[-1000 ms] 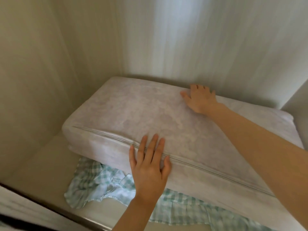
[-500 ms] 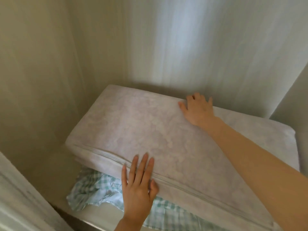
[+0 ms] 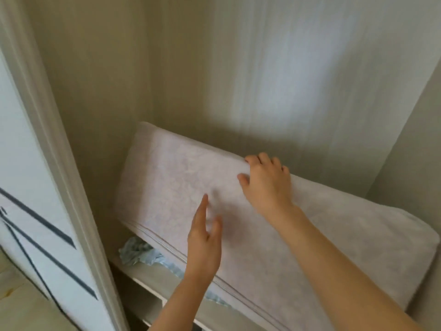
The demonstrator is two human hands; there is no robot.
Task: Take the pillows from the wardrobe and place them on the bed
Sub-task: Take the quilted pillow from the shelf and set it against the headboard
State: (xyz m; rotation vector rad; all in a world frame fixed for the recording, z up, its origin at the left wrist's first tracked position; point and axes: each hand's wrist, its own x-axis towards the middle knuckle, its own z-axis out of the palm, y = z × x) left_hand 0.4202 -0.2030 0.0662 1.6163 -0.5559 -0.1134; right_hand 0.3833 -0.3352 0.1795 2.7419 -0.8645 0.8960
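1. Pale beige wooden wardrobe (image 3: 214, 68); its shelf (image 3: 152, 280) bears everything below.
2. Large pale lilac zippered pillow (image 3: 171, 187) lies on that shelf, over a crumpled green-checked cloth (image 3: 136, 253).
3. Right hand (image 3: 266, 185) has fingers curled over the pillow's far edge, grasping it.
4. Left hand (image 3: 202, 244) is released, fingers straight above the pillow's near side.

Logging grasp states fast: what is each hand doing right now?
Left hand: open, fingers straight, against the front of the pillow, no grip.
Right hand: fingers curled over the pillow's back edge, gripping it.
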